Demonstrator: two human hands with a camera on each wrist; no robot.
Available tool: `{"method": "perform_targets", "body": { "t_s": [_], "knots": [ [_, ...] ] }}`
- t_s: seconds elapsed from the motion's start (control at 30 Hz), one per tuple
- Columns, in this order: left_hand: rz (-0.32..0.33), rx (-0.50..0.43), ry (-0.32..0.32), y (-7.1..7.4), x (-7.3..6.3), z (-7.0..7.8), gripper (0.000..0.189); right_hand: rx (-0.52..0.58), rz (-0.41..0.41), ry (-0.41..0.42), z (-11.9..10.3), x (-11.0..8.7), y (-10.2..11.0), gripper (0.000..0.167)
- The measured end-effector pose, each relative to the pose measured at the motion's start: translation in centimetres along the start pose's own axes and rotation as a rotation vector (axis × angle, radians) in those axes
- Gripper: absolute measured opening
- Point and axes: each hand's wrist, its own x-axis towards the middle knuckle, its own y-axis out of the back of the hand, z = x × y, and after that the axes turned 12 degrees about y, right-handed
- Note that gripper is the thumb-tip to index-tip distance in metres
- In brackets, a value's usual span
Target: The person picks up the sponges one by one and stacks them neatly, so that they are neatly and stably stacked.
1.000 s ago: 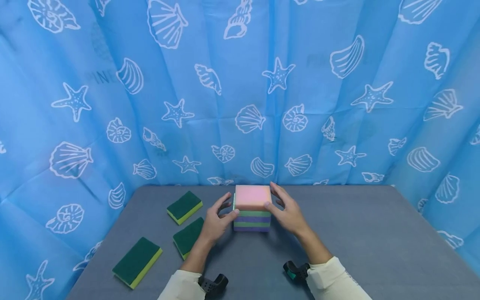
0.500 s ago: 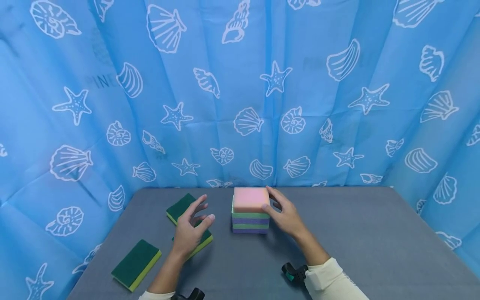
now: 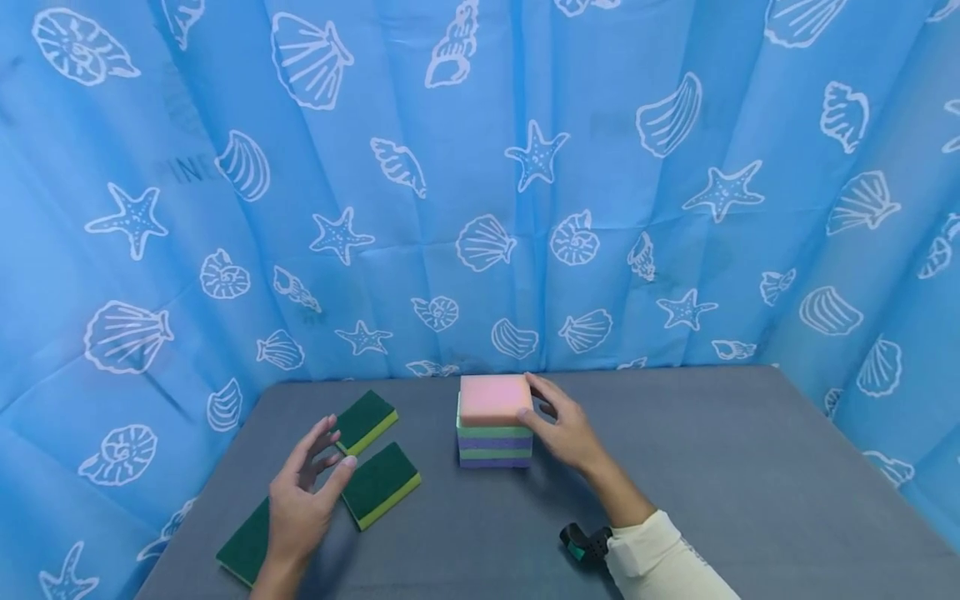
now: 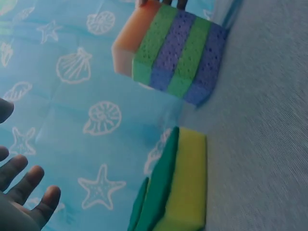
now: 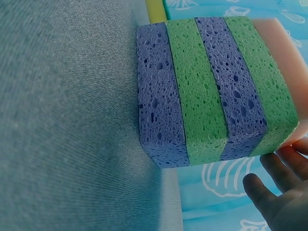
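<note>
A pink sponge (image 3: 493, 393) lies on top of a neat stack of green (image 5: 199, 91) and purple (image 5: 161, 91) sponges in the middle of the table. My right hand (image 3: 566, 429) touches the right end of the pink sponge, its fingers fairly straight along the side. Over the left of the table hovers my left hand (image 3: 303, 500), fingers spread and loosely bent, with nothing in them. It is nearest the front-left scouring sponge (image 3: 247, 542), which it partly hides. Two more green-and-yellow scouring sponges lie to its right, one nearer (image 3: 381, 483) and one farther back (image 3: 366, 418).
The grey table (image 3: 675, 483) reaches back to a blue curtain (image 3: 480, 192) with white shells and starfish. A black wrist device (image 3: 585, 543) sits by my right sleeve (image 3: 660, 554).
My left hand has left the stack and moved left across the scouring sponges toward the front-left one. The right hand stays at the pink sponge, and the stack stands as before.
</note>
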Motion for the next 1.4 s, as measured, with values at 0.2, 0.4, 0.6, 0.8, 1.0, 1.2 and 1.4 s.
{"method": "perform_targets", "body": {
  "t_s": [0.2, 0.4, 0.6, 0.8, 1.0, 1.2, 1.4],
  "knots": [
    [0.112, 0.088, -0.018, 2.4, 0.4, -6.1, 0.064, -0.004, -0.009, -0.006, -0.9, 0.0, 0.2, 0.054],
    [0.239, 0.246, 0.003, 5.3, 0.3, -10.4, 0.069, -0.014, 0.008, -0.005, 0.6, -0.2, -0.2, 0.055],
    [0.320, 0.243, 0.182, 6.0, -2.0, -4.3, 0.061, -0.009, 0.019, 0.010, 3.4, -0.3, -0.7, 0.057],
    [0.318, 0.321, 0.433, 8.0, -2.8, -5.1, 0.067, -0.005, 0.007, -0.004, 3.2, -0.5, -0.7, 0.057],
    [0.217, 0.426, 0.609, 9.8, -2.3, -8.6, 0.091, 0.003, 0.012, 0.001, 0.1, -0.3, -0.2, 0.054],
    [0.134, 0.493, 0.719, 10.5, -2.3, -8.3, 0.100, -0.011, 0.000, -0.006, -1.2, -0.2, 0.1, 0.053],
    [-0.055, 0.564, 0.797, 11.9, -2.2, -7.7, 0.114, -0.009, -0.004, -0.010, -1.1, -0.1, 0.1, 0.054]
  ]
}}
